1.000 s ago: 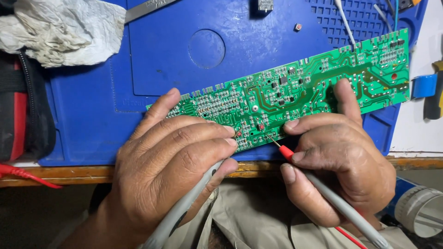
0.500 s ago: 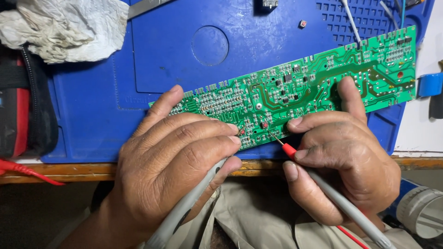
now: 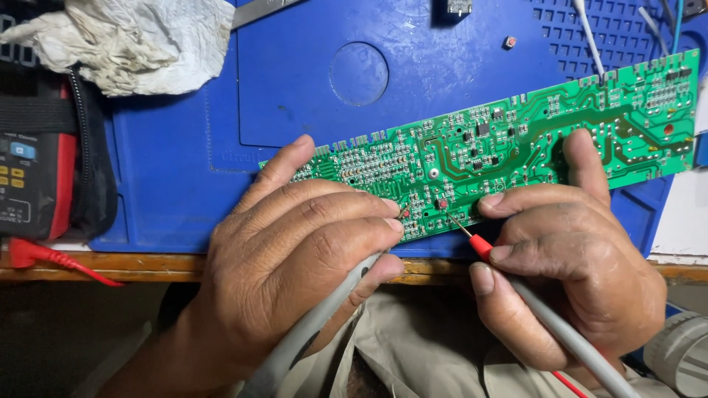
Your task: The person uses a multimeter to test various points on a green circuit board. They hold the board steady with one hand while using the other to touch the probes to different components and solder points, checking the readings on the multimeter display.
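Note:
A long green circuit board (image 3: 516,140) lies slanted on a blue work mat (image 3: 310,125). My left hand (image 3: 295,258) grips a grey test probe (image 3: 310,332), its tip touching the board near the lower edge. My right hand (image 3: 568,250) holds a second grey probe with a red collar (image 3: 483,247); its thin metal tip rests on the board just right of the other tip. My right index finger lies on the board's lower part.
A dirty white rag (image 3: 133,44) sits at the back left. A red and black meter in a pouch (image 3: 37,169) lies at the left with a red lead (image 3: 66,262). The wooden table edge (image 3: 147,265) runs below the mat. A grey cylinder (image 3: 682,354) is at the lower right.
Both hands and both probe tips stay on the same part of the board. The view has shifted only slightly.

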